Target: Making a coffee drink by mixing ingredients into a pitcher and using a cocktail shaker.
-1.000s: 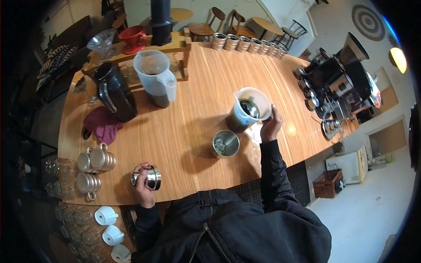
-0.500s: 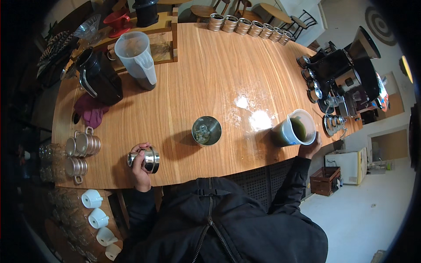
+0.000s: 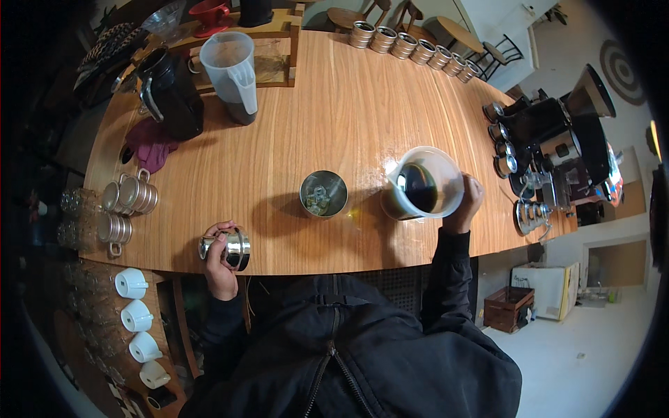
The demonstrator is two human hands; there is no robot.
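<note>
My right hand (image 3: 468, 202) grips the handle side of a translucent plastic pitcher (image 3: 444, 175) with dark liquid in it. The pitcher leans left, its spout toward a metal shaker tin (image 3: 342, 203). That tin stands upright in the middle of the table with ice cubes (image 3: 318, 200) inside; the two do not touch. At the table's near edge, my left hand (image 3: 221, 261) is wrapped round a shiny metal cocktail shaker top (image 3: 235, 249), which lies tipped on its side. Whether the shaker top rests on the wood is hard to tell.
On the wooden table (image 3: 355, 125), a tall plastic jug (image 3: 230, 66), black pitcher (image 3: 181, 104) and purple cloth (image 3: 151, 145) stand at the far left. Metal cups (image 3: 129, 195) are near the left edge. Several cans (image 3: 404, 46) line the back. A coffee grinder (image 3: 589, 125) stands at right.
My right hand has brought the plastic pitcher leftward, closer to the shaker tin, and tilted it more. My left hand keeps hold of the shaker top. The whole view has shifted slightly.
</note>
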